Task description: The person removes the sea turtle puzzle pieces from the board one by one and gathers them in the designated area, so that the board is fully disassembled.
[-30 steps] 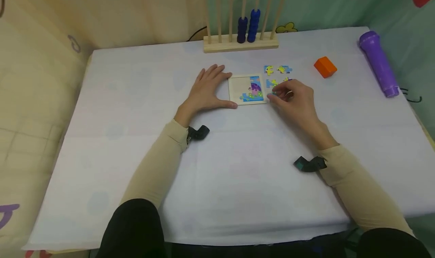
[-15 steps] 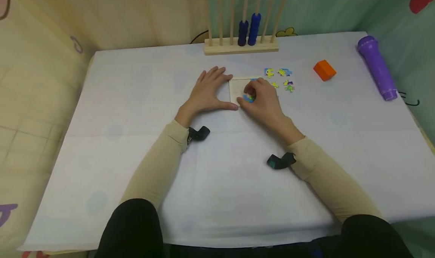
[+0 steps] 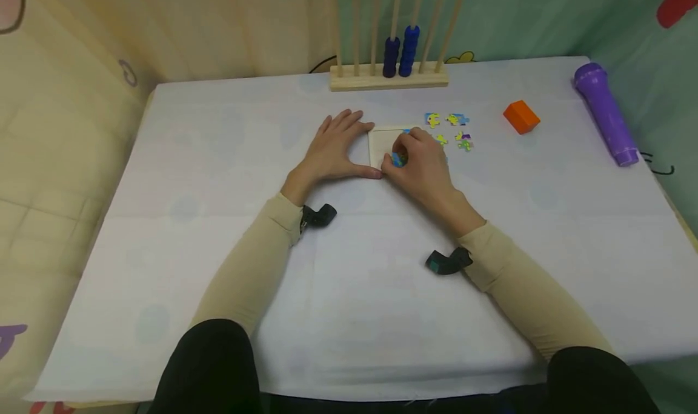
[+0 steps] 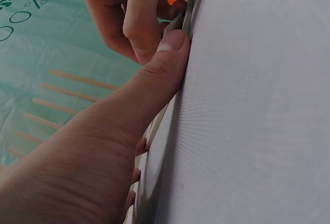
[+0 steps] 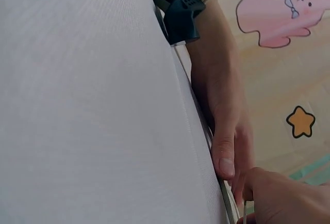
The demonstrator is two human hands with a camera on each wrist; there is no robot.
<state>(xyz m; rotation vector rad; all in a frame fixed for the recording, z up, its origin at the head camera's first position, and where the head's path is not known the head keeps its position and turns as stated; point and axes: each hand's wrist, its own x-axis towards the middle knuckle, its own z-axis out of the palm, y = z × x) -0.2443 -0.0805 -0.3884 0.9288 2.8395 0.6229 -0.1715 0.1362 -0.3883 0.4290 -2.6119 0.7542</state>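
My left hand [image 3: 339, 148] lies spread at the left side of a small wooden puzzle tray [image 3: 377, 136], its thumb at the near corner and its index fingertip at the far one. Over the tray, my right hand [image 3: 422, 162] pinches a puzzle piece [image 3: 398, 159] with blue on it between thumb and fingers. That piece shows as a thin edge [image 4: 176, 24] in the left wrist view. My right hand covers most of the assembled picture. Several loose puzzle pieces [image 3: 458, 119] with yellow and blue lie just right of the tray.
Behind the tray stands a wooden counting rack [image 3: 389, 82] with upright rods and blue beads. An orange block [image 3: 521, 117] sits to the right, and a purple flashlight [image 3: 606, 114] lies along the table's right edge. White cloth [image 3: 349, 293] covers the table.
My right hand has moved left from the loose pieces onto the tray, bringing a puzzle piece, and shifted only slightly in the last half second. My left hand has stayed in place.
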